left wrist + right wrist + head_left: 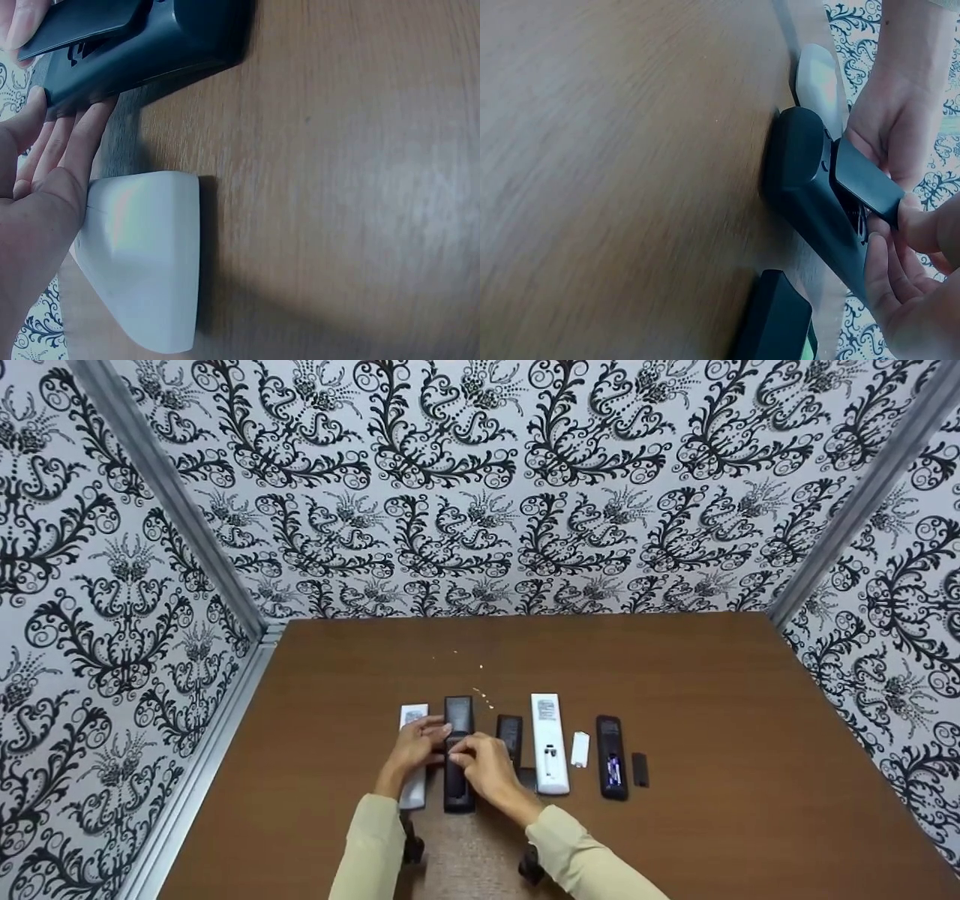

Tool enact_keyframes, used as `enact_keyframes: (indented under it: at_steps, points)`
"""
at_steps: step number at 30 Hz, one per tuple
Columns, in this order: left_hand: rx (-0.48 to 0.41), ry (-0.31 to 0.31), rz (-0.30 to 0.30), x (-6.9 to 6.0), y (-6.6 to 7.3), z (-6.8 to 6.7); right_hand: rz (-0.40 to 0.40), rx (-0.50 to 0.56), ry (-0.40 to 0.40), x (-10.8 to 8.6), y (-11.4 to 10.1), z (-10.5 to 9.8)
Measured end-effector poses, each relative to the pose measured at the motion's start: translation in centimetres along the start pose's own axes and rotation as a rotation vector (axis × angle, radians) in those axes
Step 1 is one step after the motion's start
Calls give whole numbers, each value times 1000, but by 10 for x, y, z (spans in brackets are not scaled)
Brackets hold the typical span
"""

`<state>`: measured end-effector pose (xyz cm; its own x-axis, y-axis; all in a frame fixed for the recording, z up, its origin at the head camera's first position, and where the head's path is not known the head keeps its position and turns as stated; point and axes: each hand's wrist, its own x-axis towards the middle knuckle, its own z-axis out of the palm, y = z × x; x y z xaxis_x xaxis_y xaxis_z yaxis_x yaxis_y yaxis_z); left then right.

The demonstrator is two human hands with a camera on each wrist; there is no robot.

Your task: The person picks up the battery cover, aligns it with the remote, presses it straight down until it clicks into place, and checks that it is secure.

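A black remote control (459,712) lies face down before me with its battery side up. My left hand (415,746) holds it by its left side, the thumb and fingertips against its edge in the left wrist view. Between thumb and fingers my right hand (487,765) pinches the remote's battery cover (866,180). The cover is tilted up at the pinched end, while its other end still meets the remote. Part of the open battery compartment (851,208) shows beneath it; whether batteries lie inside is hidden.
Left of it, partly under my left hand, lies a white remote (146,247). To the right are a smaller black remote (510,727), a white remote (551,772), a loose white cover (580,749), a black remote with batteries showing (611,735) and a loose black cover (640,769).
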<state>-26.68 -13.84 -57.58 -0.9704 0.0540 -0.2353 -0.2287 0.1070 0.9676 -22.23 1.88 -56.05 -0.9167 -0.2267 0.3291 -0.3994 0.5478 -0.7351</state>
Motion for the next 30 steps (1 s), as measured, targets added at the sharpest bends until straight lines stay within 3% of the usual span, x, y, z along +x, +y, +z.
enact_keyframes:
  at_steps: [18,30]
  points:
    - [11,-28,35,-4,2,-2,50,24,14,-4,4,4]
    - [-24,-41,21,-1,0,-3,12,53,97,-9,8,11]
